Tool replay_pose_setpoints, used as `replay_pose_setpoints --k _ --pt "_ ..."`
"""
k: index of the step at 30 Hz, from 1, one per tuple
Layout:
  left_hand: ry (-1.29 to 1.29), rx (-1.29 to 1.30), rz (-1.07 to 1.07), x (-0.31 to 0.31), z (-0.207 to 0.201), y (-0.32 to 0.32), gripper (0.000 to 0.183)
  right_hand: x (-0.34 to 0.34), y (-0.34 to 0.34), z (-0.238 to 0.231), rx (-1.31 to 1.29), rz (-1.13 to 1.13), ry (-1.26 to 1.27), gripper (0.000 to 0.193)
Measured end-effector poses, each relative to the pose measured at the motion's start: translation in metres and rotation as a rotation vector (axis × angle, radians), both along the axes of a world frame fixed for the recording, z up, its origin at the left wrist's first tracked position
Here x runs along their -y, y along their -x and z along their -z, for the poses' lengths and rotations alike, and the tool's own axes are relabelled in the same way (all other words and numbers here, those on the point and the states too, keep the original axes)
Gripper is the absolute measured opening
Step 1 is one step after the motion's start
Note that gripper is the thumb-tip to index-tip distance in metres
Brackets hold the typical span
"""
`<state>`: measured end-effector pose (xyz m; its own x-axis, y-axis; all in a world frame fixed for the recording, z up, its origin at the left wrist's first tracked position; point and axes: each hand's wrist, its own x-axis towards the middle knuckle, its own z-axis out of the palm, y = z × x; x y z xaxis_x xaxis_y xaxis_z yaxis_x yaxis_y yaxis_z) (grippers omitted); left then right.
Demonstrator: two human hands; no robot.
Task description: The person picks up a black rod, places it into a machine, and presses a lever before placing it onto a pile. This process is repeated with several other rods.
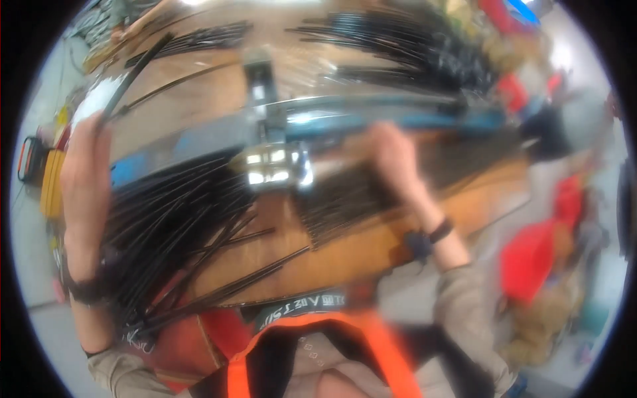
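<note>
At the left, my left hand [86,179] is closed around a thin dark strip [139,71] that slants up and away from the fingers. My right hand [395,156], blurred, is curled into a loose fist by the long blue-grey rail [199,136] that crosses the bench; whatever its fingers grip is hidden. Between the hands, a shiny metal clamp-like fixture [275,166] sits across the rail. Many black strips [172,212] lie in a bundle beside my left hand, and a second dark bundle [352,209] lies below my right.
The wooden bench top [285,215] carries more black strips [398,50] along its far side. A yellow box [52,182] stands off its left end. Red cloth or bags [527,259] lie at the right. Near my body, a red item [179,345] is under the bench edge.
</note>
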<state>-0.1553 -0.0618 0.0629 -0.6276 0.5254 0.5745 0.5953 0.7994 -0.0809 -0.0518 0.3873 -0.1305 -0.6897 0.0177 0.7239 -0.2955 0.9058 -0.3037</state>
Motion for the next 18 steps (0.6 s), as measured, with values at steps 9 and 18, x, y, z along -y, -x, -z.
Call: replay_pose_setpoints --k 9,18 --pt "-0.205 0.143 0.11 0.007 -0.004 -0.024 0.024 0.124 0.108 -0.083 0.284 -0.601 0.473 0.018" --pt "-0.254 0.239 -0.002 0.057 0.037 -0.022 0.027 0.133 0.135 -0.077 0.231 -0.552 0.135 0.027"
